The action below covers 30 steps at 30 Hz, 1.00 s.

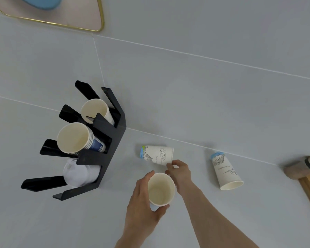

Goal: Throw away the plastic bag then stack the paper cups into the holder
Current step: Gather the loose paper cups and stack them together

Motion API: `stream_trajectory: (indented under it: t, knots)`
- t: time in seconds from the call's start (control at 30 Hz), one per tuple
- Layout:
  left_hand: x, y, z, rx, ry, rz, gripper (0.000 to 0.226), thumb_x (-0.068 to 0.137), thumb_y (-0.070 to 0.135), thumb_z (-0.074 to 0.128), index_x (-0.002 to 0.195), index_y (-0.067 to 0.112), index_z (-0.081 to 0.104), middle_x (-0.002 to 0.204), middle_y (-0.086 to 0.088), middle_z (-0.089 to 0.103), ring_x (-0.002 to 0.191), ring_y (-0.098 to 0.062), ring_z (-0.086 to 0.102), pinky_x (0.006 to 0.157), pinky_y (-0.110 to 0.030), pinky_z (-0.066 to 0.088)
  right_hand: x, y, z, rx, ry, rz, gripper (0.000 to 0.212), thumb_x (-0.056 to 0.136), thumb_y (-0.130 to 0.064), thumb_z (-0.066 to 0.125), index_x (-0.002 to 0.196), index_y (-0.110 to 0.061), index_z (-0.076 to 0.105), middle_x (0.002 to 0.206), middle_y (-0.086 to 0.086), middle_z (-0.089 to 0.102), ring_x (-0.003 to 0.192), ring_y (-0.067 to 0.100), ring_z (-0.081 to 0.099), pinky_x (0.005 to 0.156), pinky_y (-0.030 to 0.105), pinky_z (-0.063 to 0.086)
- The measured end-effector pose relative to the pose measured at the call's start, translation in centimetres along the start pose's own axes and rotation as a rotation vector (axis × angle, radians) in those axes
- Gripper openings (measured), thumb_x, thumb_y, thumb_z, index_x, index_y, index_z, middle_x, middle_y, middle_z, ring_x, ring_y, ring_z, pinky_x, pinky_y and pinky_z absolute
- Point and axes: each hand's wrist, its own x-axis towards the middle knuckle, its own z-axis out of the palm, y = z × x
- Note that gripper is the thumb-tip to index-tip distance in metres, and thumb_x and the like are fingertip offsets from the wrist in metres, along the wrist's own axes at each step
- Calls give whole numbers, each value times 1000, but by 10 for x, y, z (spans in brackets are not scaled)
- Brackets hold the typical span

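My left hand (141,199) grips an upright paper cup (161,189), its empty mouth facing me. Just beyond it, my right hand (179,170) pinches the rim of a second paper cup (157,154) that lies on its side on the grey surface. A third paper cup (225,171) lies on its side further right, untouched. The black cup holder (113,144) stands at the left. Its top slot holds one cup (96,110), its middle slot a nested stack of cups (75,137), and its lowest slot white lids (78,171). No plastic bag is in view.
A gold-rimmed pink tray (89,20) with a blue object on it sits at the top left. A wooden board with a round wooden piece (304,169) juts in at the right edge.
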Motion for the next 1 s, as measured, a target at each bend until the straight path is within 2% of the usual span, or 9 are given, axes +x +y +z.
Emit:
stream_trajectory:
  t: [0.1, 0.17, 0.23, 0.37, 0.53, 0.63, 0.73, 0.83, 1.0]
  knots:
    - [1, -2, 1, 1, -5, -17, 106, 64, 49, 82, 136, 73, 8, 134, 50, 25, 114, 10, 43, 88, -27, 46, -10, -5, -7, 61, 89, -104, 13, 101, -26, 55, 102, -17, 64, 91, 11, 70, 61, 26, 66, 70, 42, 65]
    - [1, -3, 2, 2, 0, -29, 104, 63, 51, 81, 137, 71, 11, 133, 48, 28, 113, 8, 44, 86, -27, 46, -25, -12, -23, 162, 75, -242, 12, 103, -28, 51, 98, -22, 60, 97, 5, 68, 85, 29, 72, 81, 50, 65]
    - [2, -3, 3, -2, 1, -35, 103, 62, 53, 80, 138, 70, 13, 133, 47, 30, 112, 6, 45, 85, -29, 48, -47, -20, -45, 257, 49, -403, 15, 105, -30, 49, 94, -27, 57, 102, -2, 70, 103, 24, 72, 79, 42, 66]
    - [3, 0, 2, -20, -2, -34, 104, 62, 48, 83, 136, 71, 14, 134, 48, 31, 115, 4, 48, 84, -29, 50, -98, -18, -86, 180, 25, -738, 21, 98, -42, 46, 101, -27, 59, 103, -18, 69, 102, 11, 69, 79, 28, 64]
    - [5, 5, 1, -44, -21, -16, 110, 64, 40, 92, 138, 68, 15, 137, 45, 34, 125, -2, 51, 93, -31, 55, -131, 8, -98, -367, 20, -1087, 11, 101, -32, 52, 108, -27, 58, 126, -10, 59, 108, 10, 63, 81, 31, 57]
    - [5, 7, -1, -109, -22, -75, 116, 56, 51, 90, 145, 60, 16, 138, 35, 47, 119, 1, 57, 85, -27, 56, -138, 23, -91, -483, -21, -1063, 41, 98, -49, 57, 137, -36, 51, 147, -17, 52, 130, 0, 54, 97, 27, 55]
    - [4, 10, -1, -140, -48, -77, 128, 51, 55, 90, 146, 64, 3, 132, 42, 46, 113, 10, 57, 78, -16, 48, -135, 35, -74, -498, -69, -940, 79, 96, -61, 53, 162, -33, 19, 152, -18, 47, 134, -2, 49, 101, 21, 49]
    - [1, 11, 4, -154, -66, -83, 132, 51, 45, 94, 147, 64, 6, 140, 35, 44, 118, 13, 53, 81, -18, 49, -124, 47, -60, -587, -14, -909, 74, 100, -48, 55, 162, -22, 24, 162, -8, 40, 138, 11, 51, 102, 26, 50]
    - [3, 13, 8, -74, -77, -26, 115, 61, 41, 93, 147, 58, 20, 133, 50, 31, 111, 25, 45, 75, -8, 42, -114, 61, -54, -565, 10, -861, 70, 98, -53, 55, 158, -22, 38, 160, -12, 44, 115, 8, 65, 86, 19, 52]
